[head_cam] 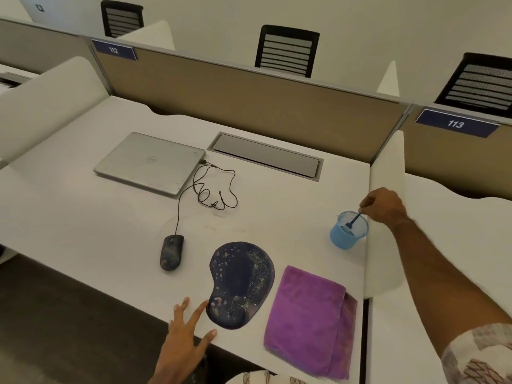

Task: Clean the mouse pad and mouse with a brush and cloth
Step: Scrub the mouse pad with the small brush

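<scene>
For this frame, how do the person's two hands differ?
The left hand is open with fingers spread, while the right hand pinches the brush handle. The left hand is at the near edge of the desk beside the mouse pad; the right hand is far out at the blue cup. Neither touches the cloth.

Your brush (354, 219) head sat down in the mesh cup (340, 240) (bristles too small to make out), and your right hand (383, 205) covered the handle's top.

Short pale sleeves (482, 353), brown lattice print
</scene>
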`<move>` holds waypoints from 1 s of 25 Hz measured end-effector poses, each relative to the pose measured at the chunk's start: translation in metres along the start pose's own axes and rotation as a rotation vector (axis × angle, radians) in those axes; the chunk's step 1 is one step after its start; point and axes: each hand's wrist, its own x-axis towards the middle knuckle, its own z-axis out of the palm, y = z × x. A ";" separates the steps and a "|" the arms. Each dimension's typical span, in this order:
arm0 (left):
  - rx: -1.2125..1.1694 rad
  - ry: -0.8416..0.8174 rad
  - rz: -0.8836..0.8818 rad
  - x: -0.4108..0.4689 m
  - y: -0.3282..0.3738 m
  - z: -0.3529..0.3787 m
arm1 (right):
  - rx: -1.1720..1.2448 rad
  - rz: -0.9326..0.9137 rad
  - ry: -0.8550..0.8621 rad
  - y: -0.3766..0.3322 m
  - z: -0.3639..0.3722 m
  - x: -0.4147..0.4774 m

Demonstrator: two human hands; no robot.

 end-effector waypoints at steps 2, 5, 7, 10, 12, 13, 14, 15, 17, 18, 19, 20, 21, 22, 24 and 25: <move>0.021 0.023 -0.006 0.000 0.000 0.003 | 0.054 -0.056 0.120 -0.003 -0.011 -0.005; 0.015 0.044 -0.008 0.000 -0.001 0.006 | 0.163 -0.140 0.258 -0.019 -0.013 -0.025; 0.019 0.042 -0.013 0.000 -0.001 0.006 | 0.286 -0.176 0.257 -0.041 0.002 -0.044; 0.030 0.055 -0.030 0.000 0.001 0.005 | 0.390 -0.274 0.117 -0.077 0.049 -0.074; 0.033 0.061 -0.041 0.000 0.005 0.004 | 0.418 -0.316 0.005 -0.096 0.084 -0.091; 0.040 0.060 -0.045 0.001 0.006 0.003 | 0.410 -0.334 -0.035 -0.103 0.099 -0.097; 0.049 0.060 -0.045 0.001 0.007 0.002 | 0.386 -0.355 -0.062 -0.110 0.114 -0.103; 0.057 0.061 -0.044 0.001 0.008 0.002 | 0.352 -0.380 -0.082 -0.117 0.126 -0.106; 0.061 0.078 -0.042 0.000 0.010 0.001 | 0.276 -0.418 -0.129 -0.130 0.145 -0.113; 0.064 0.092 -0.038 0.000 0.011 0.000 | 0.242 -0.430 -0.154 -0.136 0.153 -0.115; 0.077 0.103 -0.033 0.000 0.012 0.000 | 0.210 -0.442 -0.176 -0.141 0.159 -0.117; 0.097 0.109 -0.028 0.001 0.013 0.000 | 0.178 -0.452 -0.193 -0.146 0.163 -0.117; 0.119 0.111 -0.026 0.002 0.015 0.000 | 0.145 -0.461 -0.205 -0.150 0.166 -0.117; 0.139 0.109 -0.028 0.003 0.016 0.000 | 0.116 -0.467 -0.215 -0.154 0.168 -0.116; 0.170 0.096 -0.037 0.007 0.018 0.001 | 0.071 -0.471 -0.220 -0.161 0.170 -0.114; 0.179 0.094 -0.039 0.008 0.018 0.001 | 0.052 -0.475 -0.219 -0.164 0.170 -0.112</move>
